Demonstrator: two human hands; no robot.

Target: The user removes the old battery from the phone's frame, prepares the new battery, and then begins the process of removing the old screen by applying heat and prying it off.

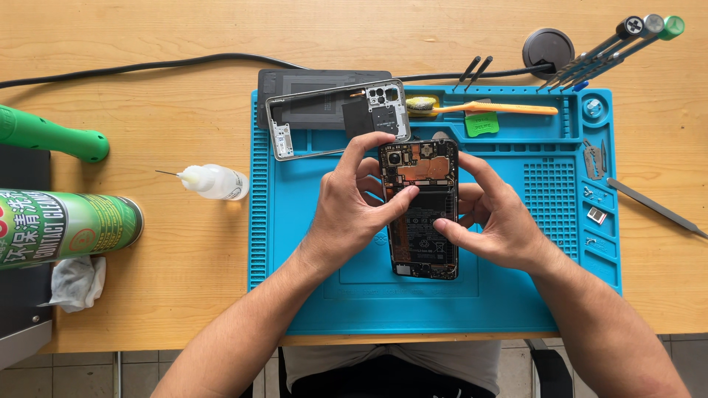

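Observation:
An opened smartphone (422, 214) with its back cover off, showing the black battery and copper-coloured board, is held over the blue repair mat (516, 287). My left hand (350, 210) grips its left edge, thumb across the battery and index finger at the top corner. My right hand (494, 217) holds the right edge, thumb pressing on the lower battery area. A grey phone frame (284, 136) with camera cut-outs lies tilted just behind the phone.
Screwdrivers (619, 40) stand at the far right, with tweezers (656, 208) and small parts (596, 215) in the mat's tray. An orange-handled brush (487, 108) and green pick (481, 124) lie behind. At left sit a dropper bottle (215, 181), green spray can (70, 225), cloth (77, 282) and cable (147, 66).

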